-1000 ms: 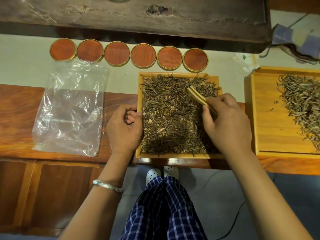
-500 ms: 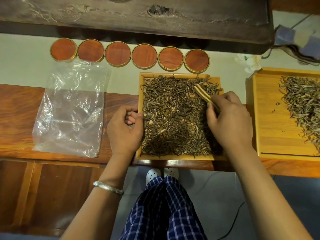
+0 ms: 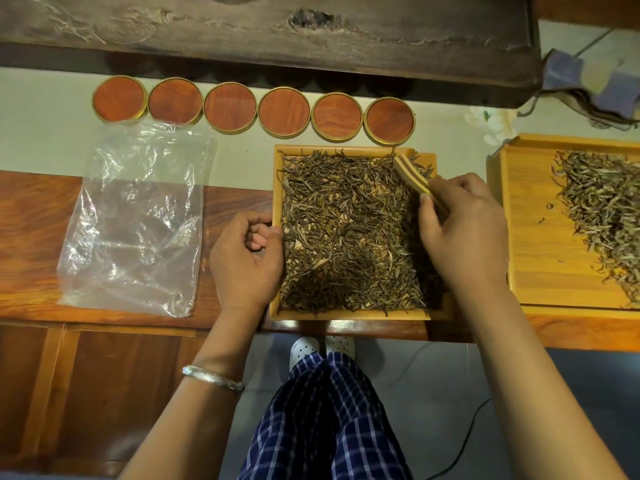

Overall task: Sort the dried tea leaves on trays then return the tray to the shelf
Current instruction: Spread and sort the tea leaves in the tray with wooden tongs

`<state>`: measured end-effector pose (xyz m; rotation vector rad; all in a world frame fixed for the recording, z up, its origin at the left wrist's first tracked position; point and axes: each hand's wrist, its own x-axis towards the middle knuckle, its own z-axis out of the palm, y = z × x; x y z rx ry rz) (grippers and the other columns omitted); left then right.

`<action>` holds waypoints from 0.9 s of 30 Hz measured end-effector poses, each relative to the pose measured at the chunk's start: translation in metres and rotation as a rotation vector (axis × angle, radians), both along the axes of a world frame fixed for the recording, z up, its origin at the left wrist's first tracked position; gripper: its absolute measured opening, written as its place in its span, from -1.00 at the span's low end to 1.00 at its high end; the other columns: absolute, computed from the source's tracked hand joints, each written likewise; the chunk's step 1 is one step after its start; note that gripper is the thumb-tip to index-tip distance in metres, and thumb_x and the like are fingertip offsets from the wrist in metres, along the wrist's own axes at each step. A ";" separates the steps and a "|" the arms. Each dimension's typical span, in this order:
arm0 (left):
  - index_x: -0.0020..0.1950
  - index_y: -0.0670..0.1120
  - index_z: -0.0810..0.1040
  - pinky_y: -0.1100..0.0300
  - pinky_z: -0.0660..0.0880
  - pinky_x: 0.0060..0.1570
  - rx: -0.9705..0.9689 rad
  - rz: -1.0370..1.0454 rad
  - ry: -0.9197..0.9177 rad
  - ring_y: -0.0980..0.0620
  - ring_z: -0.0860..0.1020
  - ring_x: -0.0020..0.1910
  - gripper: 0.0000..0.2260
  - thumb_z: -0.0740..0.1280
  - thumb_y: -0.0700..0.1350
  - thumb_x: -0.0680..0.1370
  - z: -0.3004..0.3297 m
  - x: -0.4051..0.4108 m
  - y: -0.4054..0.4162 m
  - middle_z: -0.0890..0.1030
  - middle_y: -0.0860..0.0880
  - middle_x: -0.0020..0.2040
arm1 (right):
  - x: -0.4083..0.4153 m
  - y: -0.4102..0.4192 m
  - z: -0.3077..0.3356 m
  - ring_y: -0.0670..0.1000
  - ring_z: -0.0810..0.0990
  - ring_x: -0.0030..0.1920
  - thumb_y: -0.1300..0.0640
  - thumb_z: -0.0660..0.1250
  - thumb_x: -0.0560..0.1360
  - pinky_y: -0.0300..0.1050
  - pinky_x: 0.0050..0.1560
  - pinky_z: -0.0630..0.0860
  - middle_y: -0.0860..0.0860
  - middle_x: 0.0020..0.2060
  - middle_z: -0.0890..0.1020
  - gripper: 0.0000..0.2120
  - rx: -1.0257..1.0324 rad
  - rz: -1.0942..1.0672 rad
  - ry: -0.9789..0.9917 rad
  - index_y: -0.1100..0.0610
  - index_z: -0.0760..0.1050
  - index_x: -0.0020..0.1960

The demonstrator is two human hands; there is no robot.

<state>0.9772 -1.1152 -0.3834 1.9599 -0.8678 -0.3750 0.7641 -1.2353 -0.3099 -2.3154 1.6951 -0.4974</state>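
A square wooden tray (image 3: 356,315) of dried tea leaves (image 3: 349,233) sits centre; the right hand (image 3: 464,230) at 3 o'clock pinches bamboo tongs (image 3: 414,176); the left hand (image 3: 247,258) at 9 o'clock curls empty beside the rim; a careless sweep could likely flick leaves overboard.

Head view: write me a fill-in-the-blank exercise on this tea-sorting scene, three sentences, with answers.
1. The right hand holds bamboo ____ over the middle tray.
2. Behind that tray stands a row of ____ round wooden lids.
3. The clear plastic bag lies to the ____ of the left hand.

Missing words: tweezers; six; left
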 end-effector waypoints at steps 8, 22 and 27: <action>-0.09 0.11 0.55 0.31 0.45 -0.29 -0.004 0.009 0.039 0.20 0.47 -0.39 -0.92 0.33 -0.01 0.44 -0.002 -0.001 -0.001 0.53 0.18 -0.35 | -0.001 -0.001 -0.001 0.22 0.54 -0.15 0.11 0.24 0.54 -0.03 -0.26 0.47 0.18 -0.05 0.53 -0.76 0.045 0.005 0.055 0.19 0.57 0.11; -0.07 0.06 0.55 0.34 0.44 -0.29 0.007 -0.011 0.034 0.17 0.48 -0.37 -0.92 0.32 -0.02 0.46 0.003 -0.002 0.000 0.55 0.15 -0.32 | 0.008 -0.006 0.009 0.11 0.52 -0.17 0.11 0.25 0.54 -0.17 -0.30 0.33 0.15 -0.07 0.54 -0.76 0.028 0.027 0.015 0.18 0.58 0.12; -0.07 0.03 0.57 0.33 0.44 -0.30 0.016 -0.009 0.038 0.17 0.46 -0.38 -0.91 0.33 -0.03 0.46 0.004 -0.002 0.000 0.54 0.14 -0.32 | 0.024 0.042 0.021 -0.10 0.42 -0.33 0.13 0.28 0.54 -0.41 -0.44 0.25 0.03 -0.08 0.55 -0.77 0.087 0.178 -0.058 0.17 0.57 0.14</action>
